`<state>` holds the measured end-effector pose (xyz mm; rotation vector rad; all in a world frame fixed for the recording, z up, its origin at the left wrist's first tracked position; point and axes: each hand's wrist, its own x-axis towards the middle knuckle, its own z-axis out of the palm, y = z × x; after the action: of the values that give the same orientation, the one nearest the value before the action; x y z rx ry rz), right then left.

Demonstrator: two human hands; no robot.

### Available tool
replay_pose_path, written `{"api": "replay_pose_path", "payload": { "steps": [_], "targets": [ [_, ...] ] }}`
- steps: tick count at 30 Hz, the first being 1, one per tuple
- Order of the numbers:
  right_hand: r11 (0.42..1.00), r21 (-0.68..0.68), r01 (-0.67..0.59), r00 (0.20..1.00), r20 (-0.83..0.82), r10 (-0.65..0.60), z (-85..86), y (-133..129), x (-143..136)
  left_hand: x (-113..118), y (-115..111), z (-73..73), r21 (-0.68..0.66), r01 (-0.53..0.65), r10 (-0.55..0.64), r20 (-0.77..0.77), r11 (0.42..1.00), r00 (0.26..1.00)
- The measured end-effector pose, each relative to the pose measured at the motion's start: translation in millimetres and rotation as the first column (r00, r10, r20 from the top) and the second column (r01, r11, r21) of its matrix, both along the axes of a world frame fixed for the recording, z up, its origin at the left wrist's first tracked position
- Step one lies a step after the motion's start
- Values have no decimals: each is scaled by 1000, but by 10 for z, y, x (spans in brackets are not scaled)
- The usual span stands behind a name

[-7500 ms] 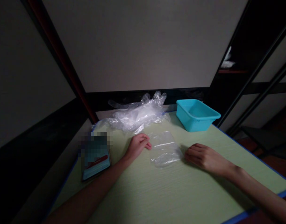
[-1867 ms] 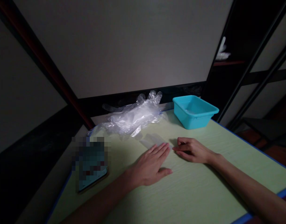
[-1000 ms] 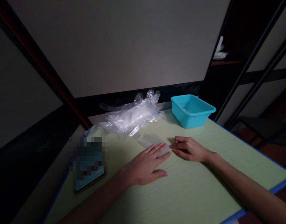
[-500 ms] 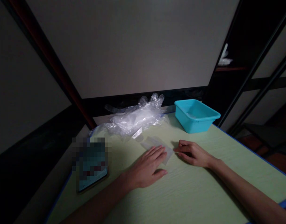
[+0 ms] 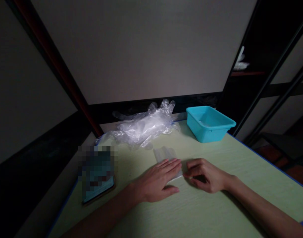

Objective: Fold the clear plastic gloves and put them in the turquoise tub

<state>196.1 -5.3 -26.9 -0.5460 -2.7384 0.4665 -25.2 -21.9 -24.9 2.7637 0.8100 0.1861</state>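
Note:
A thin translucent piece of plastic, looking like a folded disposable glove [image 5: 163, 154], lies flat on the pale green table [image 5: 191, 215]. My left hand [image 5: 160, 180] rests palm down over its middle, fingers stretched out and thumb apart. At the near right corner of the plastic, my right hand [image 5: 206, 175] is closed in a pinch, thumb and forefinger on the edge. The part under my left fingers is hidden. Beyond both hands, a loose heap of clear disposable gloves [image 5: 144, 127] sits at the table's back edge.
A turquoise plastic basin [image 5: 211, 127] stands at the back right corner of the table. On the left a phone [image 5: 98, 178], partly blurred out, leans at a slant. Wardrobe panels [image 5: 151, 49] rise directly behind the table.
My right hand has moved nearer to me, pinching the plastic's corner. The plastic has turned slightly under my left hand, which has shifted a little to the right.

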Motion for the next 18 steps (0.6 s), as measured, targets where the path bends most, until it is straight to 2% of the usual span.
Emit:
{"api": "replay_pose_path", "payload": {
  "steps": [5, 12, 18],
  "targets": [
    [1000, -17, -25, 996, -87, 23, 8, -10, -5, 37, -58, 59, 21, 45, -44, -16, 999, 999],
    [991, -18, 130, 931, -340, -129, -2, 39, 70, 84, -179, 71, -57, 100, -101, -12, 993, 995],
    [986, -17, 163, 932, -324, -160, -26, 70, 63, 87, -172, 41, -72, 132, -132, -2, 989, 991]
  ]
}}
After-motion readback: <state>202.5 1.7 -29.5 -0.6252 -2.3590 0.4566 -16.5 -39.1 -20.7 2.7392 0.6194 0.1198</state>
